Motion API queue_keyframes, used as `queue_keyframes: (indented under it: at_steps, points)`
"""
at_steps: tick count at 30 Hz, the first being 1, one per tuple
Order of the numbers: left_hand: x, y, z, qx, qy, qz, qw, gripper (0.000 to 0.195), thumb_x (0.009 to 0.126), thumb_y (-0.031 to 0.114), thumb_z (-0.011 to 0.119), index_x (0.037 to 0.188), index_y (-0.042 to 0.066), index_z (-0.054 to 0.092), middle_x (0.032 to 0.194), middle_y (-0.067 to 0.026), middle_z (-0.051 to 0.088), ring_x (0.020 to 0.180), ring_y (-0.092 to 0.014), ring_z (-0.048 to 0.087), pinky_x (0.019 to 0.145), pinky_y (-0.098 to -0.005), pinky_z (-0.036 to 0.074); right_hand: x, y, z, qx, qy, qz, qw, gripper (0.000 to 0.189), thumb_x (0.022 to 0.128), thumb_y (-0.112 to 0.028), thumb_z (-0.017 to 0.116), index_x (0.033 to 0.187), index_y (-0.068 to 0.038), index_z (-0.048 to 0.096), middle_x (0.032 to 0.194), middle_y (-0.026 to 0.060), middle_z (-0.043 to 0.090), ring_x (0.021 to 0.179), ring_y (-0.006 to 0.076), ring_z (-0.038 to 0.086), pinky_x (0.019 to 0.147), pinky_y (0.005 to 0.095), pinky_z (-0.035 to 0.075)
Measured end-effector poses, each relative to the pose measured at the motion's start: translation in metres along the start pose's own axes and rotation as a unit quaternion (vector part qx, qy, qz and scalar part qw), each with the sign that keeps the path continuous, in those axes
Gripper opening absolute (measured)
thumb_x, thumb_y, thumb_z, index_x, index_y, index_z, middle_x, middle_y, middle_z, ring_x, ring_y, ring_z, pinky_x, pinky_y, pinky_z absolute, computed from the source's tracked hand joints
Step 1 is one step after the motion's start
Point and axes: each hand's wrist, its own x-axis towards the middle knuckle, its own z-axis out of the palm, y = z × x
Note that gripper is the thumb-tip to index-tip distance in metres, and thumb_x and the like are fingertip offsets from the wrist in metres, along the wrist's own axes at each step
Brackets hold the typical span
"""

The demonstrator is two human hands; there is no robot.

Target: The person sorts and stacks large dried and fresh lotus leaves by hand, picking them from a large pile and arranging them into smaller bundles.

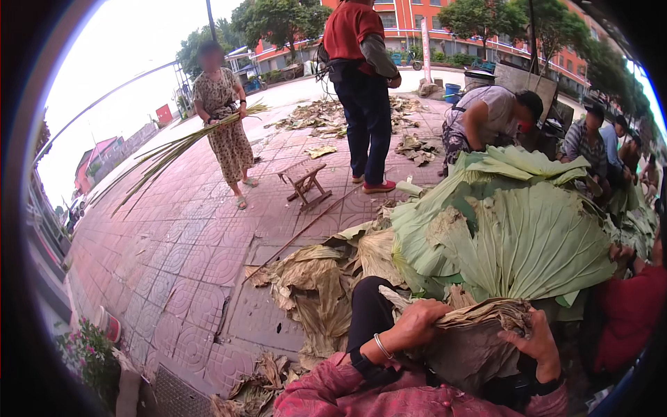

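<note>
A brown, dried lotus leaf (469,354), folded along its upper edge, lies over my lap between my two hands. My left hand (424,323), with a silver bracelet at the wrist, grips the fold at its left end. At the other end, my right hand (536,339) has the crumpled edge between thumb and fingers. Just beyond my hands rises a pile of large green lotus leaves (531,240), flattened and overlapping. More dried brown leaves (312,281) lie on the paving beside my knee.
A small wooden folding stool (305,182) and a long thin stick (297,237) are on the paving. One person (221,104) holds long green stalks; another stands near the stool (365,94). Several people sit or bend at the right. A co-worker's red sleeve (633,318) is close by.
</note>
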Motion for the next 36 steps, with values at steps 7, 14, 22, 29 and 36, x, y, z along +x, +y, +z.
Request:
queue_keyframes:
  at_steps: [7, 14, 22, 29, 36]
  points:
    - [0.003, 0.012, -0.019, 0.029, -0.041, 0.011, 0.999, 0.036, 0.065, 0.004, 0.057, 0.102, 0.004, 0.057, 0.086, -0.0125, 0.058, 0.087, -0.032, 0.055, 0.073, -0.0398, 0.044, -0.02, 0.043, 0.014, 0.047, -0.045, -0.094, 0.993, 0.059, 0.064, -0.009, 0.082, 0.104, 0.0, 0.041, 0.098, 0.0107, 0.058, 0.086, 0.0142, 0.06, 0.072, 0.0285, 0.051]
    - [0.026, 0.024, -0.029, 0.006, -0.116, 0.032, 0.993, 0.039, 0.067, 0.013, 0.069, 0.103, 0.002, 0.058, 0.088, -0.0135, 0.059, 0.085, -0.032, 0.057, 0.074, -0.0374, 0.046, -0.003, 0.007, -0.011, 0.252, -0.049, 0.022, 0.966, 0.035, 0.064, -0.016, 0.073, 0.093, 0.001, 0.062, 0.084, 0.0159, 0.064, 0.078, 0.0332, 0.061, 0.07, 0.0341, 0.047]
    - [0.024, 0.029, -0.027, 0.014, -0.118, -0.037, 0.992, 0.039, 0.062, 0.011, 0.075, 0.097, 0.002, 0.063, 0.088, -0.0129, 0.062, 0.083, -0.029, 0.06, 0.074, -0.0337, 0.048, -0.001, 0.01, -0.005, 0.177, -0.047, -0.078, 0.98, 0.026, 0.075, -0.021, 0.065, 0.082, 0.002, 0.054, 0.072, 0.0204, 0.053, 0.071, 0.0402, 0.053, 0.062, 0.0413, 0.042]
    - [0.021, 0.015, -0.005, 0.005, -0.073, -0.003, 0.997, 0.039, 0.06, 0.012, 0.073, 0.096, 0.004, 0.063, 0.096, -0.012, 0.063, 0.086, -0.03, 0.06, 0.076, -0.0361, 0.047, -0.018, 0.006, -0.008, 0.189, -0.033, -0.035, 0.981, 0.022, 0.074, -0.018, 0.065, 0.082, 0.0, 0.056, 0.074, 0.0197, 0.056, 0.072, 0.0386, 0.055, 0.062, 0.0408, 0.043]
    - [0.025, 0.026, -0.006, -0.006, -0.101, -0.025, 0.995, 0.045, 0.059, 0.011, 0.073, 0.102, 0.005, 0.063, 0.096, -0.0132, 0.065, 0.089, -0.031, 0.061, 0.079, -0.0377, 0.046, -0.025, 0.013, 0.002, 0.189, 0.004, -0.041, 0.981, 0.024, 0.069, -0.014, 0.065, 0.087, 0.001, 0.057, 0.076, 0.018, 0.057, 0.073, 0.0379, 0.055, 0.066, 0.0407, 0.044]
